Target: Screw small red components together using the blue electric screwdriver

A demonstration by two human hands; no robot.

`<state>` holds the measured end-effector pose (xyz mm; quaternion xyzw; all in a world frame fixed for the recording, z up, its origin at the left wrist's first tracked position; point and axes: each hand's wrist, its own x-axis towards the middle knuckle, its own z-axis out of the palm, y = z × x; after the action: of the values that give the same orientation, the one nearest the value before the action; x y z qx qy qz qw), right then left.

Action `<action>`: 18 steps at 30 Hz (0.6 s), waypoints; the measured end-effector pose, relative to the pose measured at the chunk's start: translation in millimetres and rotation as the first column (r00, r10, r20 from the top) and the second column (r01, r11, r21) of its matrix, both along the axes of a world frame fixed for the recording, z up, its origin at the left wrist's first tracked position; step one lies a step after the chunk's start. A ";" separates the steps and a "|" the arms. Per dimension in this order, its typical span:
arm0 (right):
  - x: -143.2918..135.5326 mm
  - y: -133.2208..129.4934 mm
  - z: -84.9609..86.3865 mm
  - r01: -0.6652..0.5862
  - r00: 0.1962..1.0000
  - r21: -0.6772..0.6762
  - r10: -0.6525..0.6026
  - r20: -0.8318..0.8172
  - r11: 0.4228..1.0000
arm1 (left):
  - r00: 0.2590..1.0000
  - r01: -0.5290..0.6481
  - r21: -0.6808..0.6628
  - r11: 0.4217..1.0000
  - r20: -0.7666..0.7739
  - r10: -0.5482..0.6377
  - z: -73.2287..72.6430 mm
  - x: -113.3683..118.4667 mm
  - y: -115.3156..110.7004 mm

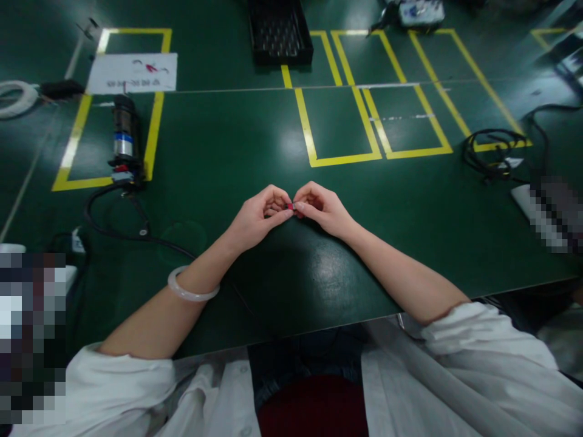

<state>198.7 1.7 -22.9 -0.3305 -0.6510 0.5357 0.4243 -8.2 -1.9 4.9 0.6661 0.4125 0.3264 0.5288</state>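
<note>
A small red piece [290,207] is pinched between my fingertips, low over the green table [237,139]. My left hand [259,217] closes on it from the left with thumb and forefinger. From the other side, my right hand [325,209] pinches at its right end, where a greyish bit shows. The piece is mostly covered by the fingers, so its kind cannot be made out. Left of my hands lies a dark cylindrical device [124,136] with a blue and silver band, and its black cable [109,230] runs toward my left forearm.
Yellow tape rectangles [346,161] mark the table. A black tray [281,36] stands at the far middle. A white printed sheet [132,73] lies behind the device. Coiled black cable [492,152] sits at the right, and a white cable coil [18,99] at the far left.
</note>
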 end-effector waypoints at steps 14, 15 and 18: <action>1.8 2.3 -0.6 0.051 0.983 0.256 -0.094 0.160 0.965 | 1.000 -0.030 0.042 0.999 0.009 0.029 -4.8 -1.8 2.9; 2.1 2.2 -0.3 0.051 0.980 0.269 -0.100 0.170 0.962 | 1.000 -0.028 0.045 0.999 0.009 0.027 -5.0 -2.1 3.3; 2.5 1.8 0.0 0.052 0.979 0.296 -0.107 0.173 0.954 | 1.000 -0.025 0.047 0.999 0.009 0.025 -5.7 -3.2 4.1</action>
<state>201.2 3.6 -22.9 -0.3397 -0.7455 0.3835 0.4263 -11.4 2.2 -0.8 0.6719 0.4107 0.3454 0.5104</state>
